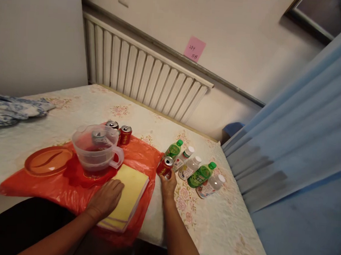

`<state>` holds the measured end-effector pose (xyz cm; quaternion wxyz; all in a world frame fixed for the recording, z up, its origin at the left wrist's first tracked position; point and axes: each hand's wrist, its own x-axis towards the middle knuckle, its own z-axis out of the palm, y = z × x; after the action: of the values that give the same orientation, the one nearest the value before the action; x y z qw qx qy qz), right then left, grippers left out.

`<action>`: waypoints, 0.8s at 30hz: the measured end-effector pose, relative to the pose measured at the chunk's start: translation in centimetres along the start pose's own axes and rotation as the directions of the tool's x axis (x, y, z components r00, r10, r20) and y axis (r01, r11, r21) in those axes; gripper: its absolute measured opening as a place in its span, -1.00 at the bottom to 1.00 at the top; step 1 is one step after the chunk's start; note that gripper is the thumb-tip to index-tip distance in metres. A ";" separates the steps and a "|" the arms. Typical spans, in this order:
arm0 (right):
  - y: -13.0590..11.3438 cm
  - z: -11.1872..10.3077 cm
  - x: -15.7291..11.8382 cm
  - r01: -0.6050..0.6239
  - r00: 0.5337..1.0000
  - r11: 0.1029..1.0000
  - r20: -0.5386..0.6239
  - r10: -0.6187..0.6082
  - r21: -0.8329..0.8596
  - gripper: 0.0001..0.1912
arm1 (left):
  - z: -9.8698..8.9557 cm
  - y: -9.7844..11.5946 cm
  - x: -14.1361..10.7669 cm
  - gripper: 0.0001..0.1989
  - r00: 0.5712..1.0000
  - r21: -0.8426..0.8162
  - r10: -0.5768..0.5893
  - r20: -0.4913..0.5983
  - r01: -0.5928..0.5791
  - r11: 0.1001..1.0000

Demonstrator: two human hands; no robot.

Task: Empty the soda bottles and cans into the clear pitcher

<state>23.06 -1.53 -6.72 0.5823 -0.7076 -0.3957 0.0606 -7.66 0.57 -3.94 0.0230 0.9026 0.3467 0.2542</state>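
Observation:
My right hand [169,184] is wrapped round a red drink can [165,167], close to the row of bottles. Loosely curled, my left hand [107,199] rests at the left side of a stack of yellow sheets or cloths [132,183]; nothing shows in its fingers. A clear plastic jug [95,153] with a handle stands on a red scalloped dish [77,175], left of the stack. Behind the jug are a red can [125,135] and a dark-topped can [112,124], partly hidden. An orange-brown round plate or lid [48,161] lies to the left.
A red plastic sheet [144,156] lies under these things on a flowered tablecloth [233,227]. Green bottles [201,175] and white-capped bottles [211,187] line the right side. Blue-patterned cloth [15,110] lies far left. A radiator [150,76] and blue curtain [292,123] border the table.

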 end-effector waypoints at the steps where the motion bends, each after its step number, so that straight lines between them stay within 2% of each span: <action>1: 0.0 0.0 0.1 0.003 1.000 1.000 0.002 -0.003 -0.006 -0.39 | 0.0 0.0 0.0 -0.81 1.000 -0.003 -0.001 -0.006 0.001 1.000; 24: 0.1 0.6 0.8 -0.011 1.000 0.999 0.004 0.011 -0.048 -0.43 | -0.1 0.1 -0.1 -0.81 0.999 -0.034 -0.016 -0.029 0.015 0.999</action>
<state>23.32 -0.61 -6.71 0.5639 -0.7234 -0.3944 0.0558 -7.66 0.43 -3.86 0.0353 0.8955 0.3496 0.2732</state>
